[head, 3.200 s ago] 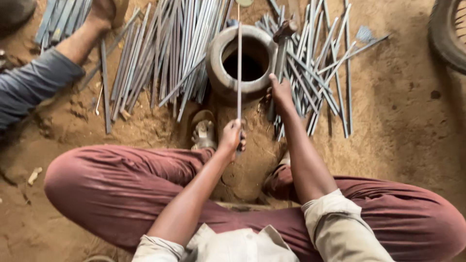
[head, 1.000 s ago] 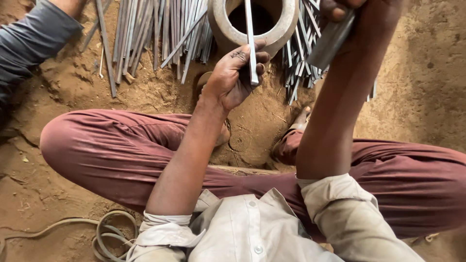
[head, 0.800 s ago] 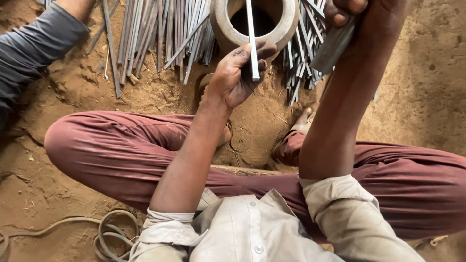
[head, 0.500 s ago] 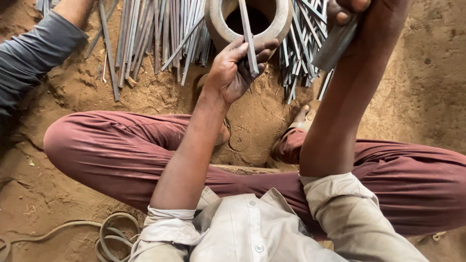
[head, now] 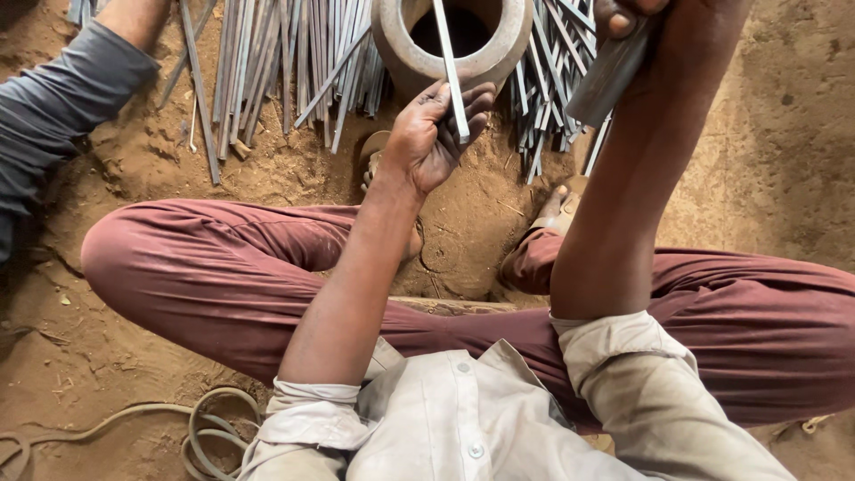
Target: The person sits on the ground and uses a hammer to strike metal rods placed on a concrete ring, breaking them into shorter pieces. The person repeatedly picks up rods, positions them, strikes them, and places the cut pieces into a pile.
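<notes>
Your left hand is pinched shut around a thin metal rod, thumb on one side, fingertips curled against the other, and the rod runs up from that pinch across the rim of the round clay pot with its far end over the dark mouth. Good hold, low on the shaft. Keep the pinch firm but not white-knuckled, so you can steer the tip rather than jab with it, and keep the rod clear of the pot's lip; by my reckoning a scrape against that rim is the likeliest thing to knock your aim off.

Your right hand is up at the top edge, only partly in view, fingers wrapped closed around a grey metal tool that hangs down past your forearm. What kind of tool it is I can't make out from here. Hold it steady and out of the rod's line.

Bundles of loose rods fan out on the dirt either side of the pot, so mind your wrist doesn't drag through them. Your knees bracket the work nicely, a sandalled foot tucked just below the right-hand pile. Another person's grey sleeve lies off to your left, well apart from your hands. A cable coils on the ground near your hip
</notes>
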